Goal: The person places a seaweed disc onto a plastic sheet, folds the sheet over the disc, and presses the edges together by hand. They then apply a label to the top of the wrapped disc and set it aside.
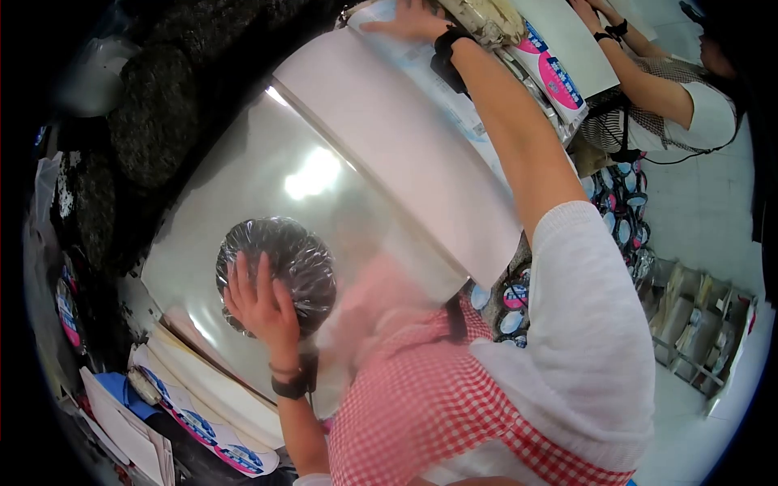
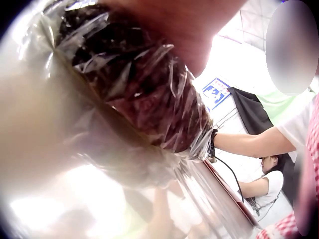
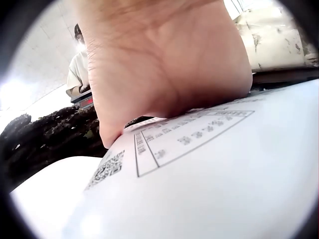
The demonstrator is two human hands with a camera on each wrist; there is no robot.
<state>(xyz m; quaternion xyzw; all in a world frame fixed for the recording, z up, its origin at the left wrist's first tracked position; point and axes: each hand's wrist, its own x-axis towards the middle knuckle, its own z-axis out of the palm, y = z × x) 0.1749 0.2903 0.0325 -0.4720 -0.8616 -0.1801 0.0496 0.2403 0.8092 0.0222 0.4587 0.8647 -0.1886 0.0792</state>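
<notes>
A round, dark purple-black cake of what looks like dried seaweed (image 1: 308,263), wrapped in clear crinkled plastic, lies on a shiny metal surface (image 1: 235,178). My left hand (image 1: 263,308) rests on top of it, fingers extended. From the side, in the left wrist view, the wrapped cake (image 2: 149,99) shows under the hand's edge. My right hand (image 1: 412,23) reaches to the far side and rests on a printed white and pale-blue packaging bag (image 1: 446,89). In the right wrist view the palm (image 3: 164,59) arches over the bag's printed table and QR code (image 3: 107,169); the fingertips are hidden.
A pale pinkish panel (image 1: 389,138) stands between the metal surface and the printed bags. Dark seaweed heaps (image 1: 154,113) lie at the left. Pink-and-blue labelled packs (image 1: 555,77) sit beside my right arm, near another person (image 1: 656,97). Several labelled packs (image 1: 620,202) are piled below.
</notes>
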